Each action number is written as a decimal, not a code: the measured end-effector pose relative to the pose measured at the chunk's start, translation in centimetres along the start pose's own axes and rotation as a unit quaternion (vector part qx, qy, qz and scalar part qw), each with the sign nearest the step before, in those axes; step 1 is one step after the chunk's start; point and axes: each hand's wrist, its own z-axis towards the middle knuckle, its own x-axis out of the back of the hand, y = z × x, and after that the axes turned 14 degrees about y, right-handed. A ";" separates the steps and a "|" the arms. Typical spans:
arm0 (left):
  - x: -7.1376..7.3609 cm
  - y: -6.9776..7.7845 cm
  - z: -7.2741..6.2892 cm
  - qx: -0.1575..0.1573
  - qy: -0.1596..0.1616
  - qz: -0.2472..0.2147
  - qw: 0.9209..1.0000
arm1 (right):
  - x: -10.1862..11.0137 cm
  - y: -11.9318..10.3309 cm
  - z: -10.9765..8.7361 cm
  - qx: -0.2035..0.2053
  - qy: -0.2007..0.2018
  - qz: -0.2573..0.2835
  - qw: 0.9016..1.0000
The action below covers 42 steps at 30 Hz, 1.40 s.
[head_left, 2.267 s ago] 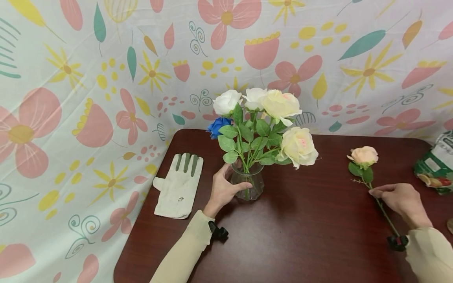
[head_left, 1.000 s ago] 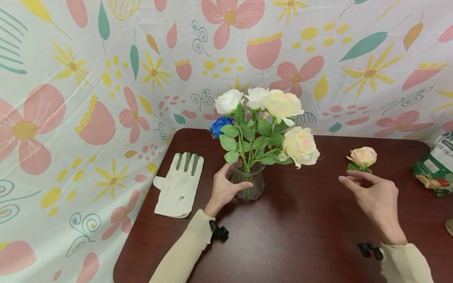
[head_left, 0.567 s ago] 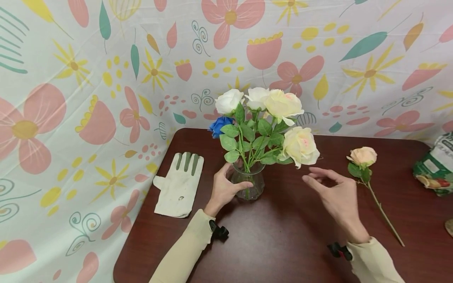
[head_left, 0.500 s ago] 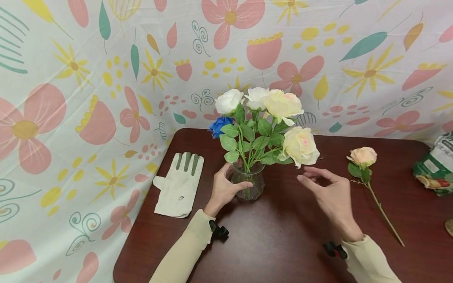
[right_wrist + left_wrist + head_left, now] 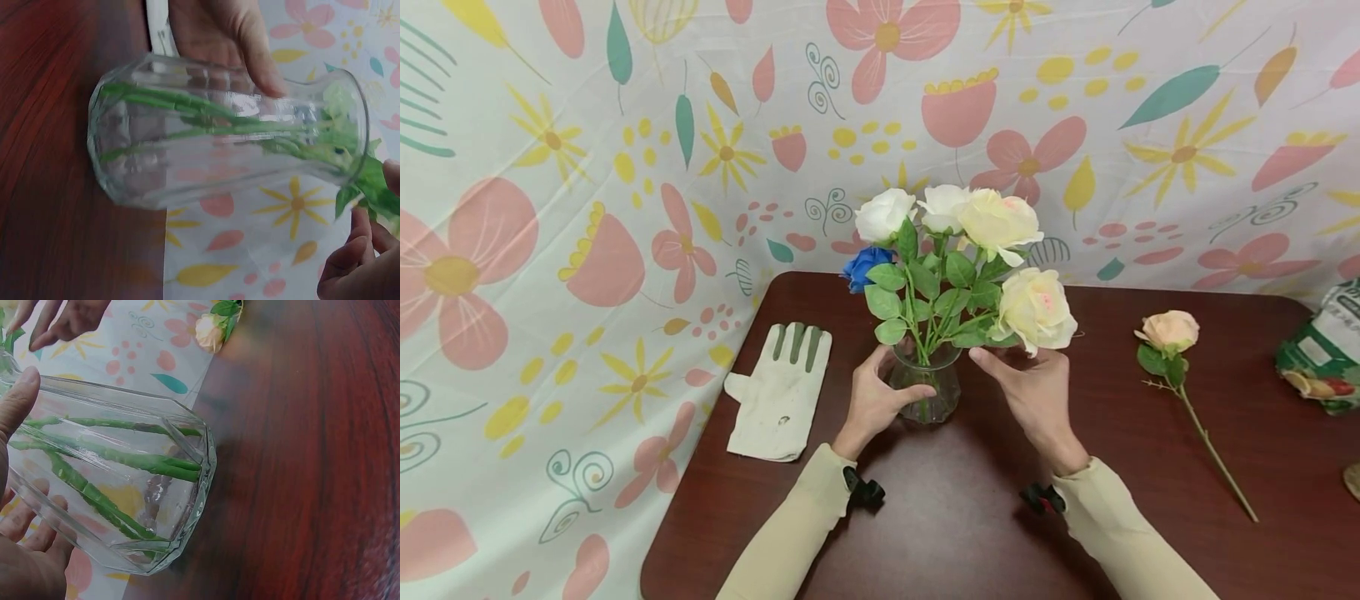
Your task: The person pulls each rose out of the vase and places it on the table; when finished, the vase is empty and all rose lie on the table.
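Left hand (image 5: 874, 398) is gripping vase (image 5: 945, 395); right hand (image 5: 1037, 396) is holding thumb and fingers apart, cream rose (image 5: 1036, 312) above.

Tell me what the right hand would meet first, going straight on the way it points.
Probably the green leaves just above the vase; the right hand looks very near them, perhaps touching, but depth is unclear.

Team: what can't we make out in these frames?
- Head: the right hand's fingers, partly behind the lower cream rose.
- Right wrist: whether it grips anything; the right edge cuts it off.
- Head: the green-and-white bag's full label, cut by the right edge.
- Head: what the brown object is, also cut by that edge.
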 end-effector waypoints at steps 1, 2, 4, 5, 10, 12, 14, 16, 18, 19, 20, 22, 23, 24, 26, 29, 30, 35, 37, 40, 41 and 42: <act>0.0 0.0 0.0 0.000 0.000 0.000 1.000 | -0.4 0.0 0.0 -0.005 0.001 0.025 1.000; 0.0 0.0 0.0 0.001 0.000 0.000 1.000 | -0.8 0.1 0.0 -0.013 0.002 0.050 0.999; 0.0 0.0 0.0 0.002 0.000 0.001 1.000 | -1.6 0.1 0.0 -0.020 0.003 0.089 0.996; 0.0 0.0 0.0 0.002 -0.001 0.000 1.000 | -1.9 0.1 0.1 -0.022 0.002 0.106 0.994; 0.0 0.0 0.0 0.002 -0.001 -0.002 1.000 | -3.1 0.2 0.3 -0.011 0.015 0.120 0.993; 0.0 0.0 0.0 0.002 -0.002 -0.003 1.000 | -3.4 0.3 0.4 -0.011 0.025 0.115 0.993; 0.0 -0.1 0.0 0.002 -0.002 -0.005 1.000 | -3.6 0.4 0.5 -0.006 0.033 0.105 0.994; -0.1 -0.1 0.0 0.003 -0.001 -0.007 1.000 | -3.8 0.4 0.5 -0.003 0.038 0.105 0.994; -0.1 0.0 0.0 0.002 0.000 -0.009 1.000 | -4.0 0.4 0.6 0.000 0.042 0.113 0.993; -0.1 0.0 -0.1 0.002 0.001 -0.009 1.000 | -4.1 0.5 0.6 0.003 0.045 0.116 0.992; -0.1 0.0 -0.1 0.003 0.001 -0.009 1.000 | -4.2 0.5 0.6 0.008 0.049 0.116 0.992; -0.1 0.0 -0.1 0.002 0.002 -0.009 1.000 | -4.2 0.5 0.6 0.013 0.053 0.123 0.991; -0.1 0.0 -0.1 0.002 0.001 -0.010 1.000 | -4.2 0.5 0.6 0.015 0.055 0.126 0.990; -0.1 0.0 -0.1 0.001 0.001 -0.012 1.000 | -4.2 0.4 0.7 0.017 0.056 0.130 0.990; -0.1 0.0 -0.1 -0.001 0.001 -0.015 1.000 | -4.2 0.3 0.7 0.020 0.059 0.133 0.989; -0.1 0.0 -0.1 -0.005 0.001 -0.017 1.000 | -4.1 0.1 0.8 0.024 0.062 0.139 0.988; -0.1 0.0 0.0 -0.006 0.001 -0.019 1.000 | -4.0 0.0 0.9 0.025 0.065 0.139 0.988; -0.1 0.0 0.0 -0.004 0.002 -0.020 1.000 | -3.7 -0.5 1.0 0.027 0.079 0.145 0.986; -0.1 0.0 0.0 -0.002 0.001 -0.019 1.000 | -3.6 -0.7 1.0 0.028 0.083 0.153 0.984; -0.1 -0.1 0.0 0.000 0.001 -0.019 1.000 | -3.3 -1.1 1.2 0.038 0.086 0.165 0.982; -0.1 -0.1 0.0 0.000 0.001 -0.018 1.000 | -3.3 -1.3 1.2 0.043 0.087 0.169 0.981; -0.1 -0.1 0.0 0.001 0.001 -0.017 1.000 | -3.2 -1.4 1.3 0.044 0.088 0.173 0.980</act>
